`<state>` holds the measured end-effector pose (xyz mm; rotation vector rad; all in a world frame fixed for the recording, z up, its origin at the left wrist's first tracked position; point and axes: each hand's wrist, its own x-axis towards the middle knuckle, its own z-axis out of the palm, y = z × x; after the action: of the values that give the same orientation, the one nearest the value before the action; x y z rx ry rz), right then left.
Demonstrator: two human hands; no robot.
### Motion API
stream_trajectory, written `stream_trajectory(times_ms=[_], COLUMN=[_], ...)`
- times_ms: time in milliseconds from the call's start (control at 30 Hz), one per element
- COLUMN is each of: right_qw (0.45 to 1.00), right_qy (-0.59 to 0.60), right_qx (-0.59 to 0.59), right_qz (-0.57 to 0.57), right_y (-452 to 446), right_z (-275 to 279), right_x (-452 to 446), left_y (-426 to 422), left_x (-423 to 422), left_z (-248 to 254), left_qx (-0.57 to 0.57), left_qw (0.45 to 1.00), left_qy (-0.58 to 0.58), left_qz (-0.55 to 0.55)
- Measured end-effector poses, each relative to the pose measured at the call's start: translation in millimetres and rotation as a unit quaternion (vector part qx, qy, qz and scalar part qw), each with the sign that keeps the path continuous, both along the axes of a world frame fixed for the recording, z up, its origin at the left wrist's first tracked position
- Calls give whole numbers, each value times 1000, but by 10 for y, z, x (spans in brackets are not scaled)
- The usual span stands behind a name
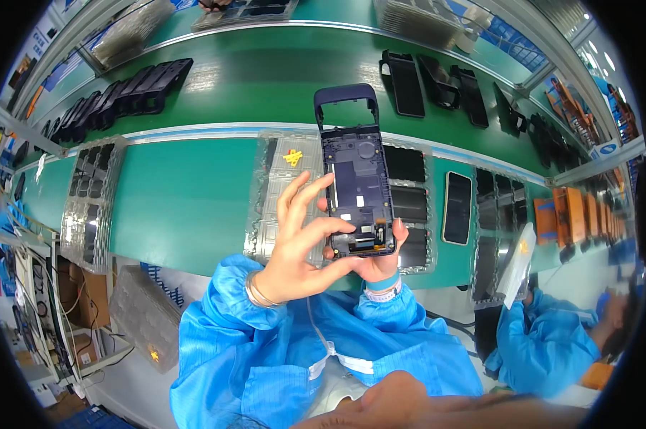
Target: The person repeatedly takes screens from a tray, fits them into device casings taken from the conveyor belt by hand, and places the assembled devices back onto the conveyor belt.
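Observation:
A dark device housing (353, 179) with a rectangular frame opening at its top is held up over the bench, inner side facing me. Small white labels and a flex cable near the lower end show inside it. My right hand (380, 266) supports it from below and behind, thumb on the right edge and fingertips at the left edge. My left hand (291, 247) is at its lower left, fingers spread, with the index fingertip against the lower interior. Behind the housing lies a clear plastic tray (266, 193) with yellow pieces (292, 158) on it.
Dark screens (409, 204) fill tray compartments right of the housing, beside a phone-like panel (457, 207). More trays (94, 193) stand left and right. Housings (133, 89) and devices (403, 84) line the green rear belt. Another person's blue sleeve (545, 343) is at right.

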<state>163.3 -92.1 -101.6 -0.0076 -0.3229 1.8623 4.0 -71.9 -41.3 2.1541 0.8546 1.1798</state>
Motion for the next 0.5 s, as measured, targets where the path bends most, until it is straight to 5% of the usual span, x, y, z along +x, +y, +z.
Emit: stream_trajectory(times_ms=[167, 267, 367, 500], right_qw=[988, 991, 956, 845], right_qy=[-151, -122, -248, -416], right_qx=[3, 40, 42, 73], right_qz=[-29, -30, -151, -328], right_y=[-51, 11, -21, 5], right_z=[29, 16, 70, -26], right_x=[-10, 8, -37, -57], left_y=[31, -49, -134, -136], left_x=[97, 127, 103, 90], left_z=[-73, -115, -197, -319], left_qx=[3, 33, 145, -39], left_qw=[999, 993, 987, 999], left_qy=[11, 12, 32, -11], left_qz=[53, 114, 65, -1])
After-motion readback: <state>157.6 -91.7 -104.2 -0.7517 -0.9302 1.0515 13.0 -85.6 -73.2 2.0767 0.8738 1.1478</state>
